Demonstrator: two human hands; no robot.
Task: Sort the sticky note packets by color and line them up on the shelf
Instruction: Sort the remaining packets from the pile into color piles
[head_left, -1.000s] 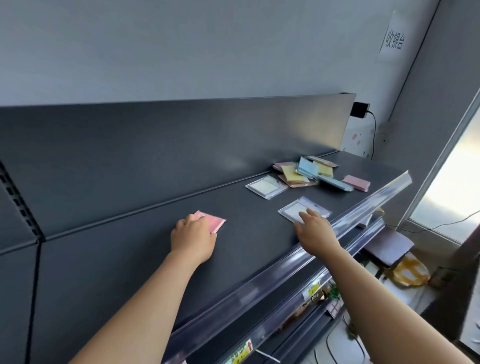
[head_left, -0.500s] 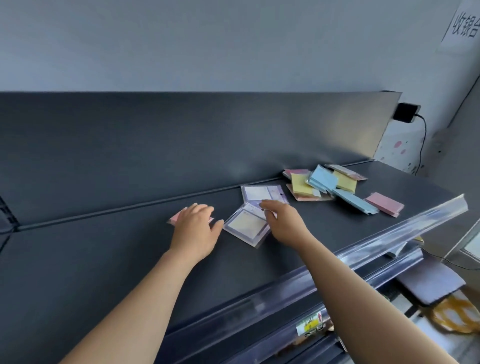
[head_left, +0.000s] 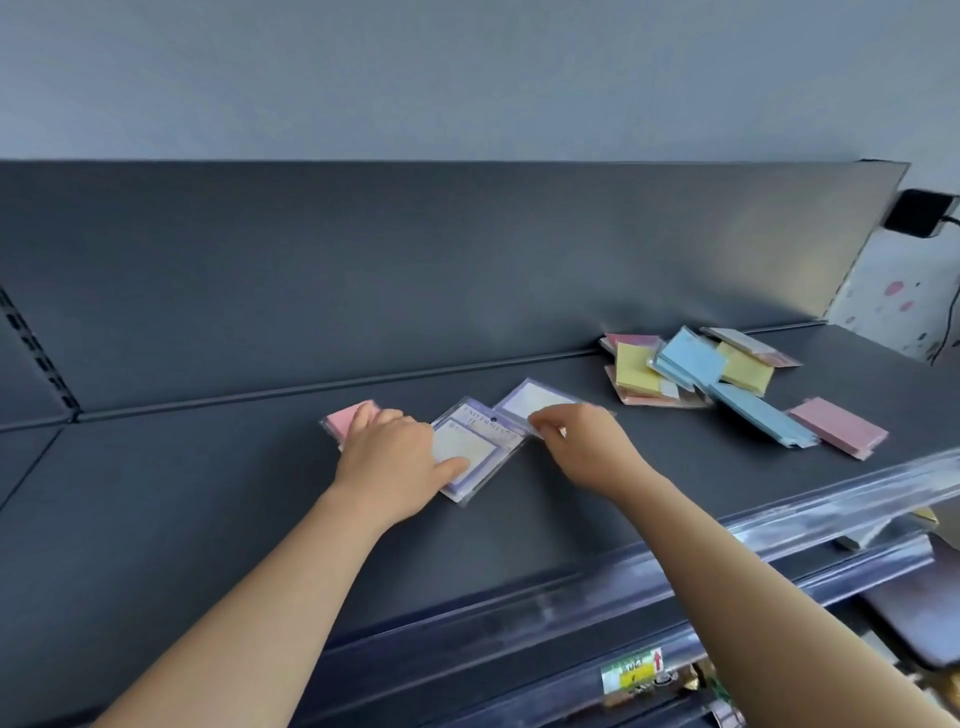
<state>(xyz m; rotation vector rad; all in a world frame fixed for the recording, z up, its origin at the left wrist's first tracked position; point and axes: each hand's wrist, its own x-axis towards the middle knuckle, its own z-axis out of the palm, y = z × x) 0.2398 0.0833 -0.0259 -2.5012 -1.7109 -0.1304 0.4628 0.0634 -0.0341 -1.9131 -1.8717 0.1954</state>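
The left hand (head_left: 387, 457) is lying on the dark shelf (head_left: 234, 509) with its grip slack, its fingers resting on a pink sticky note packet (head_left: 343, 420) and its thumb touching a lavender-framed packet (head_left: 480, 441) headed "UNIVERSITY". The right hand (head_left: 584, 449) is pinching the near edge of a second lavender packet (head_left: 535, 399) just beside the first. A mixed pile (head_left: 691, 366) of yellow, blue and pink packets is lying farther right.
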